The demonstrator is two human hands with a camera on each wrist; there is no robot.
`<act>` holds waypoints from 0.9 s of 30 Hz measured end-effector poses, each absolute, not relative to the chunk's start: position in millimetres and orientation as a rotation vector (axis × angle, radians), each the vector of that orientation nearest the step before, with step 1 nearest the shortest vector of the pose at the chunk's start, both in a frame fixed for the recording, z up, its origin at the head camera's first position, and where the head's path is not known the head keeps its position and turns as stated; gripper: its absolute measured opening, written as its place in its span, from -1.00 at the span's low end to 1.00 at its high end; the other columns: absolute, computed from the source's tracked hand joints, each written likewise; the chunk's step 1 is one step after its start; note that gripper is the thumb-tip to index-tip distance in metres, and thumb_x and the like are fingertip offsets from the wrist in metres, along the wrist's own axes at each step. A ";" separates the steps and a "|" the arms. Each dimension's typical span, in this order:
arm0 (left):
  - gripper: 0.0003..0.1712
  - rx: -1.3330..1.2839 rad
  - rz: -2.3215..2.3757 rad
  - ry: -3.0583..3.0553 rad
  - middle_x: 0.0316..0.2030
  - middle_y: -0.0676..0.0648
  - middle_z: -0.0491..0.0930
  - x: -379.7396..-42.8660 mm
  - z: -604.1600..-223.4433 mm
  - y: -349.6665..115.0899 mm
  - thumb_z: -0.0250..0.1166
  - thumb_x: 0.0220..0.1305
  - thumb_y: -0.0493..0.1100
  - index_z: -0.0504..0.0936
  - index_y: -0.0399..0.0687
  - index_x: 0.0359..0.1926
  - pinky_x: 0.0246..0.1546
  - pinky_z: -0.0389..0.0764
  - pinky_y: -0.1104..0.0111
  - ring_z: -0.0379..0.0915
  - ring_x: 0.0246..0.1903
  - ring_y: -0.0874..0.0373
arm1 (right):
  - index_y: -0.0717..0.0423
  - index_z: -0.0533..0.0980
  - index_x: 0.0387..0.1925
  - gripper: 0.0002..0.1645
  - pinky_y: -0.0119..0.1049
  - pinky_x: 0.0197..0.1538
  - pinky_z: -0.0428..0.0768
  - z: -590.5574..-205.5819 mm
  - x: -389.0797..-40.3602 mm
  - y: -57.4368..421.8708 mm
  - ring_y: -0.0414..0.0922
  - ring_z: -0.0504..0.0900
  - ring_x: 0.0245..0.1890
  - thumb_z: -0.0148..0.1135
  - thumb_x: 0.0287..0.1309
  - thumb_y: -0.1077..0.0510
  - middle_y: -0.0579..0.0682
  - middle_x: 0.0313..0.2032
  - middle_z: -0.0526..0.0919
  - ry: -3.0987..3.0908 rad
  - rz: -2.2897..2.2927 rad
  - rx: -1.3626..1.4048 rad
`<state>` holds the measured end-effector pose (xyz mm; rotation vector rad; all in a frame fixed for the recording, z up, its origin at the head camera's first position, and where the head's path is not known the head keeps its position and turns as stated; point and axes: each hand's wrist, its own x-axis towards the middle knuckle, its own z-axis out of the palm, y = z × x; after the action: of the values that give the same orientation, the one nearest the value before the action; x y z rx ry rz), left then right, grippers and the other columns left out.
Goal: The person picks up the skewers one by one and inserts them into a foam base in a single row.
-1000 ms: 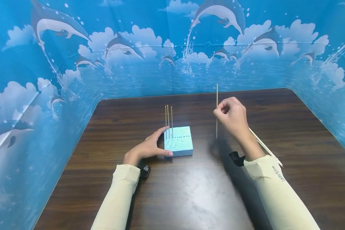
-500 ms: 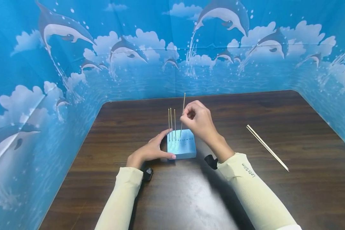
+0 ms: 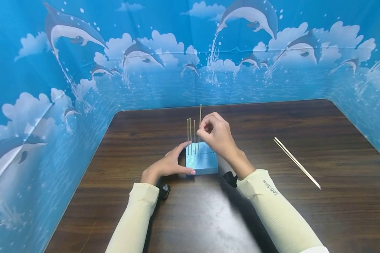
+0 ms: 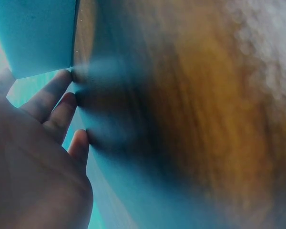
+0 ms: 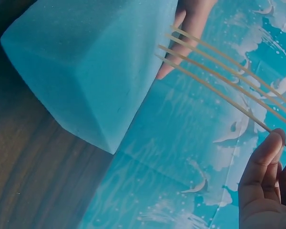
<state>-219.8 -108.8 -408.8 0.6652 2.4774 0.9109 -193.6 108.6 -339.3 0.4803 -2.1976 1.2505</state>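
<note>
A pale blue foam block (image 3: 206, 165) sits on the table, with a line of small dark holes across its top. Three thin wooden sticks (image 3: 191, 137) stand upright near its left side. My left hand (image 3: 168, 166) grips that side, thumb at the front edge and index finger at the back corner. Between thumb and fingertips my right hand (image 3: 219, 136) pinches another wooden stick (image 3: 200, 114), nearly upright, just right of the standing ones. Its lower end is right at the row of holes. In the right wrist view this held stick (image 5: 248, 114) lines up beside the others.
Loose wooden sticks (image 3: 297, 162) lie together at a slant on the brown table (image 3: 345, 147), to the right. A blue dolphin-print cloth (image 3: 164, 84) hangs behind and beside the table.
My right hand has carried its stick leftward from over the table to the block, then tilted it more upright and slightly lower. My left hand keeps its grip on the block.
</note>
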 end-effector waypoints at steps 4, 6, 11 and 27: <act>0.32 0.669 0.913 2.475 0.56 0.05 -0.08 -220.2 -408.3 -108.3 0.51 -0.13 0.39 -0.09 0.41 0.55 0.37 0.11 -0.22 -0.14 0.52 -0.05 | 0.19 0.49 -0.55 -0.90 -0.39 -0.35 0.53 -342.9 -193.4 109.4 -0.14 0.51 -0.42 0.20 -0.05 0.39 0.04 -0.33 0.53 -2.222 1.248 0.470; 0.32 0.668 0.915 2.472 0.56 0.05 -0.07 -220.2 -408.4 -108.0 0.51 -0.13 0.39 -0.09 0.41 0.55 0.37 0.11 -0.21 -0.14 0.52 -0.04 | 0.19 0.49 -0.55 -0.90 -0.39 -0.34 0.54 -346.2 -193.0 109.4 -0.15 0.51 -0.41 0.20 -0.05 0.39 0.04 -0.33 0.53 -2.239 1.248 0.474; 0.33 0.661 0.910 2.472 0.56 0.05 -0.08 -220.0 -408.0 -108.4 0.51 -0.14 0.40 -0.09 0.41 0.55 0.36 0.11 -0.23 -0.14 0.52 -0.06 | 0.19 0.47 -0.56 -0.88 -0.40 -0.35 0.53 -355.5 -192.4 108.2 -0.15 0.51 -0.42 0.20 -0.07 0.41 0.03 -0.33 0.52 -2.247 1.266 0.496; 0.32 0.663 0.913 2.465 0.56 0.01 -0.10 -220.0 -406.6 -107.3 0.52 -0.10 0.35 -0.10 0.39 0.56 0.38 0.10 -0.21 -0.15 0.52 -0.07 | 0.18 0.49 -0.42 -0.98 -0.34 -0.28 0.56 -363.1 -188.7 111.0 -0.14 0.51 -0.34 0.16 0.08 0.32 0.03 -0.24 0.49 -2.413 1.244 0.542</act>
<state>-220.0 -107.3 -406.6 0.6630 2.4646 0.9125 -188.7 111.0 -363.1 0.5418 -2.4133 1.2435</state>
